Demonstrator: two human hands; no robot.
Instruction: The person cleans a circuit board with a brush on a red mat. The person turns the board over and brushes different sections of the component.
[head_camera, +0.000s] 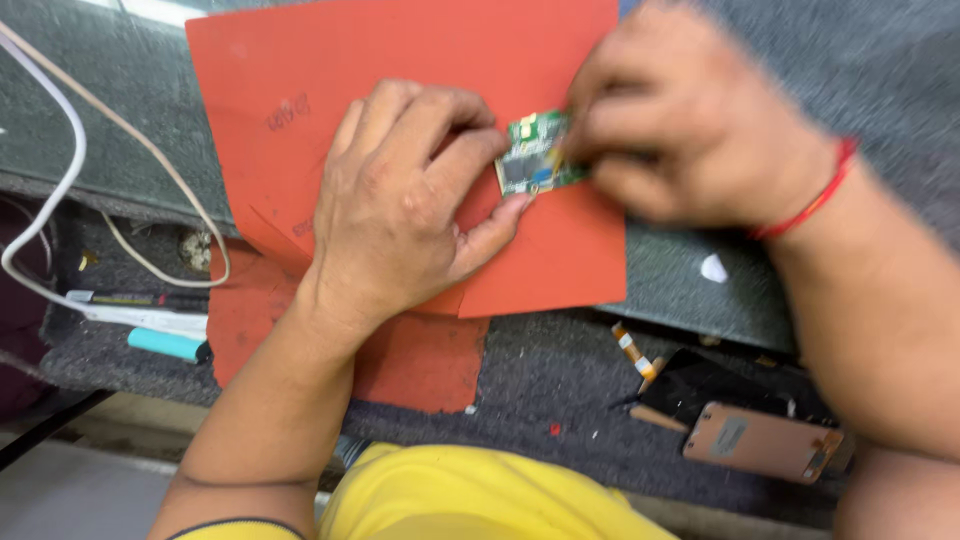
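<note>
A small green circuit board (535, 155) lies on an orange-red mat (300, 80) on the dark grey bench. My left hand (410, 200) rests on the mat and pinches the board's left edge between forefinger and thumb. My right hand (690, 125), blurred by motion, presses its fingertips on the board's right edge; whether it holds a small tool cannot be told. A red thread (810, 200) circles my right wrist.
White and beige cables (75, 150) loop at the left. Pens and a teal marker (165, 343) lie at the lower left. A rose-gold phone back (760, 442), a black part (710, 385) and a small flex strip (632, 350) sit at the lower right.
</note>
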